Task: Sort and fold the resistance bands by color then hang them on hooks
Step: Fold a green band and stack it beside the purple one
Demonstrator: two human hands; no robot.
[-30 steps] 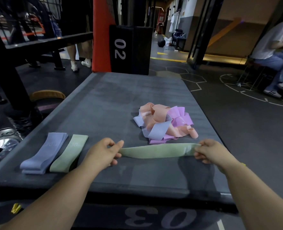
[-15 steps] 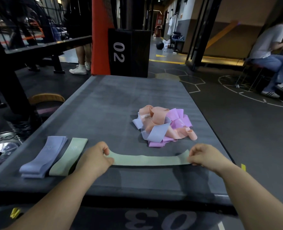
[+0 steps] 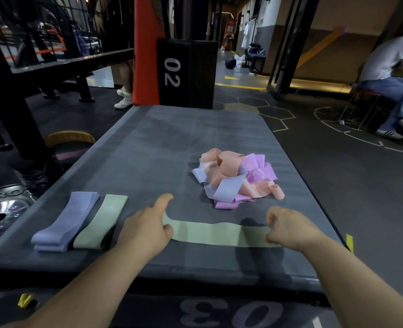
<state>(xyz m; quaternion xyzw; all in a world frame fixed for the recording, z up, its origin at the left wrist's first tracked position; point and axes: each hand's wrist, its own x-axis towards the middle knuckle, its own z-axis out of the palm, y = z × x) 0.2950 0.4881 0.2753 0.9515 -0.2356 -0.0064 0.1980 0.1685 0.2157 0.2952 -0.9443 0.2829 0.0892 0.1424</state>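
A light green resistance band [image 3: 219, 234] lies flat and stretched along the near edge of the grey mat [image 3: 162, 143]. My left hand [image 3: 148, 230] holds its left end with curled fingers, thumb sticking out. My right hand [image 3: 290, 230] has its curled fingers on the right end. Left of my hands lie a folded lavender-blue stack [image 3: 65, 221] and, touching it, a folded green band [image 3: 101, 223]. A tangled pile of peach, pink and lavender bands [image 3: 236, 176] sits just beyond the stretched band. No hooks are in view.
A black box marked 02 [image 3: 186, 72] and an orange pad [image 3: 146, 50] stand at the mat's far end. A weight plate [image 3: 1, 214] lies on the floor at left. A person sits at far right [image 3: 389, 67]; someone's legs [image 3: 124, 91] stand behind.
Both hands lowered the green band from just above the mat until it lies flat on it. My left thumb has lifted off the band and points away.
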